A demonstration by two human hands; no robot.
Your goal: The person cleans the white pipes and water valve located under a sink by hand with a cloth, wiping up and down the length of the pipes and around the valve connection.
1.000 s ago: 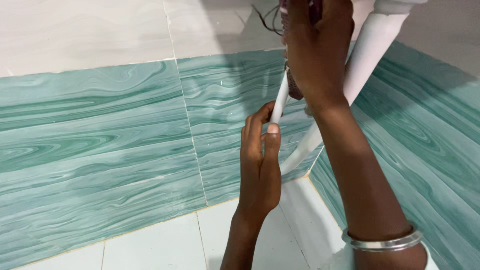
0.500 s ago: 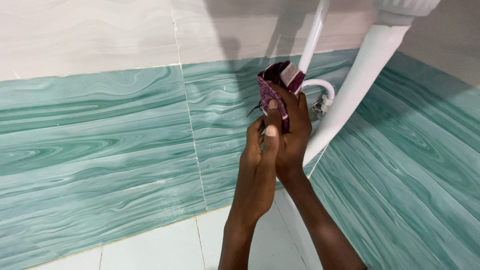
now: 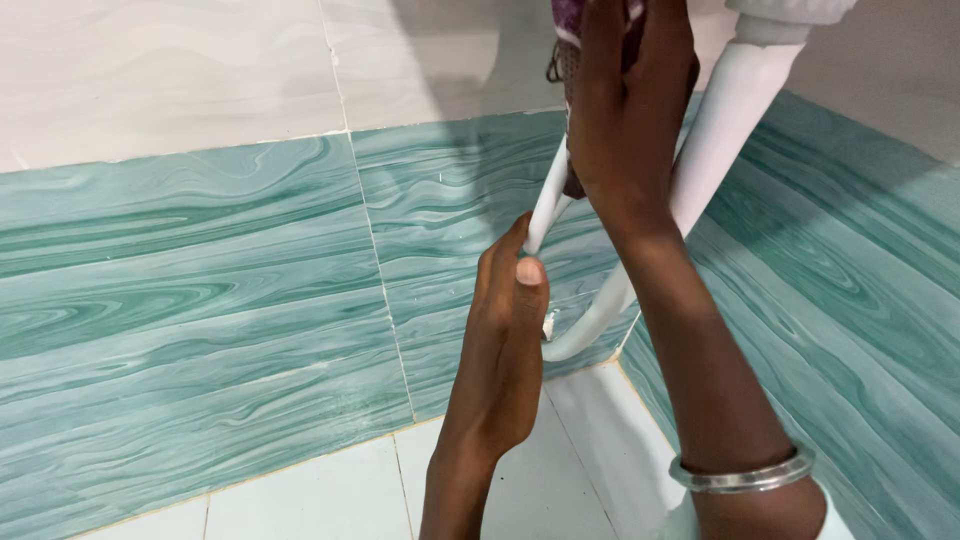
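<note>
Thin white hose (image 3: 548, 205): runs from 12 o'clock, behind the upper hand, down toward frame centre, just beside the thick white drain pipe (image 3: 715, 140) at its 3 o'clock. The pipe slants from the top edge at 1 o'clock down to the wall corner near centre, where its bend meets the tiles.

R hand (image 3: 625, 110), at 12 o'clock: closed around a maroon patterned cloth (image 3: 567, 40), pressing it vs. the hose; cloth mostly hidden behind fingers, top cut by the frame edge.

L hand (image 3: 508, 330), centre: thumb and fingers pinch the hose below the cloth, thumbnail facing the camera.

Silver bangle (image 3: 745, 478) on the R wrist, at 5 o'clock.

Edges/room: two teal marbled tile walls (image 3: 200, 280) meet in a corner at 4 o'clock, close behind the pipe; tight there. Pale upper tiles (image 3: 170, 70) from 9 to 11 o'clock. White floor tiles (image 3: 330, 490) at 6–7 o'clock; open room lies left of the hands, 7–10 o'clock.

Count: 2 hands, 1 hose, 1 pipe, 1 cloth, 1 bangle, 2 walls.
</note>
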